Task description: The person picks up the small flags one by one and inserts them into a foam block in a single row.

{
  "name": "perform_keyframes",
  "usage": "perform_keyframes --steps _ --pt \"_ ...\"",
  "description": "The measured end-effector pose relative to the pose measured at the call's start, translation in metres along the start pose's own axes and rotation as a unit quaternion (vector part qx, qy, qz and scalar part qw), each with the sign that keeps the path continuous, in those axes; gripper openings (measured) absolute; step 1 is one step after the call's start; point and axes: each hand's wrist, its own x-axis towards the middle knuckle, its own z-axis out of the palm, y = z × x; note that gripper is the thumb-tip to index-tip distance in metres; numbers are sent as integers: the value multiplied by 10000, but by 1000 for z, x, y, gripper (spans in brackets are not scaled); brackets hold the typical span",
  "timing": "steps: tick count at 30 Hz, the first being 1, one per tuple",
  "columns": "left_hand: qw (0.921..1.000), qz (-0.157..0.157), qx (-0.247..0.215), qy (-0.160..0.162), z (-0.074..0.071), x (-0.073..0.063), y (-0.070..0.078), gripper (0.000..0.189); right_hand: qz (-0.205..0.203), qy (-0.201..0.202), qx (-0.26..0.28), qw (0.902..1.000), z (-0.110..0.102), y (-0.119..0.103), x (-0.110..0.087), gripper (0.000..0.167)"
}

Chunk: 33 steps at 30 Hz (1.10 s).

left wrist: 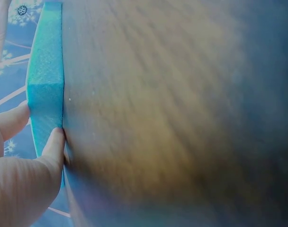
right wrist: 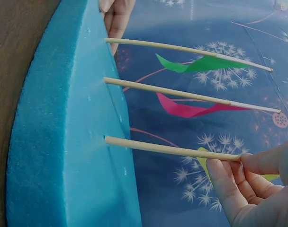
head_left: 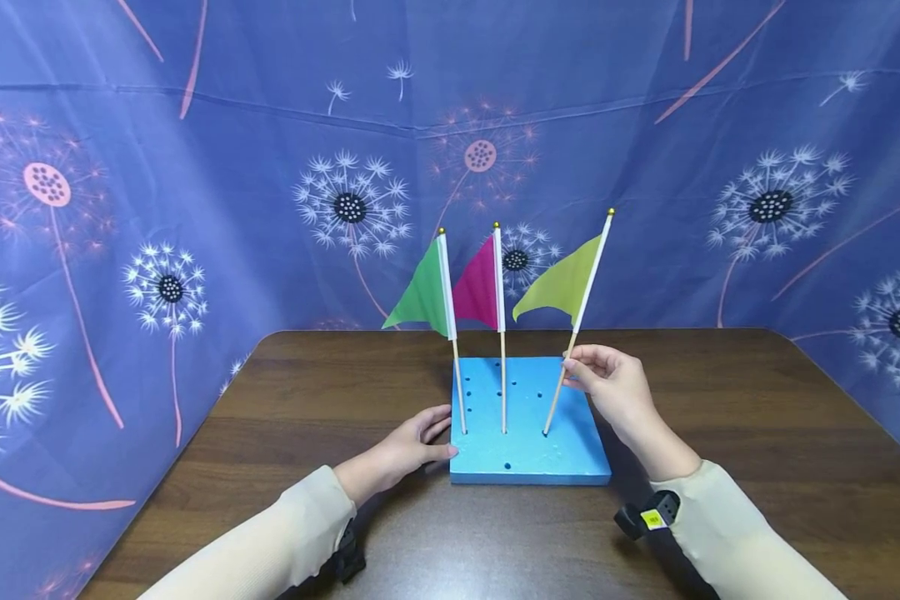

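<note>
My right hand (head_left: 613, 385) pinches the wooden stick of a yellow flag (head_left: 562, 279) between thumb and fingers. The flag leans to the right, its lower tip at a hole in a blue foam board (head_left: 570, 458). Left of it on the same board stand a magenta flag (head_left: 480, 287) and a green flag (head_left: 423, 296), their sticks in holes; the green one tilts slightly left. My left hand (head_left: 408, 450) rests against the board's left edge, thumb and fingertips touching its side. The left wrist view shows those fingertips along the board's side (left wrist: 45, 90).
The board lies on a dark wooden table (head_left: 285, 400). Several more small holes dot its top, including one near the front edge (head_left: 507, 466). Behind the table hangs a blue cloth (head_left: 255, 192) with a dandelion print.
</note>
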Motion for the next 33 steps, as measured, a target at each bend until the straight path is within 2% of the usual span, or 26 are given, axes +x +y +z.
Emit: perform_keyframes --steps 10,28,33 --pt "10000 -21 -17 5 0 -2 4 71 -260 -25 -565 9981 7 6 1 20" --pt "10000 -20 7 37 -1 -1 4 71 -115 -35 -668 9977 11 13 2 20" --pt "9999 -103 78 30 -1 -3 4 70 -100 -85 -709 9974 13 14 3 21"
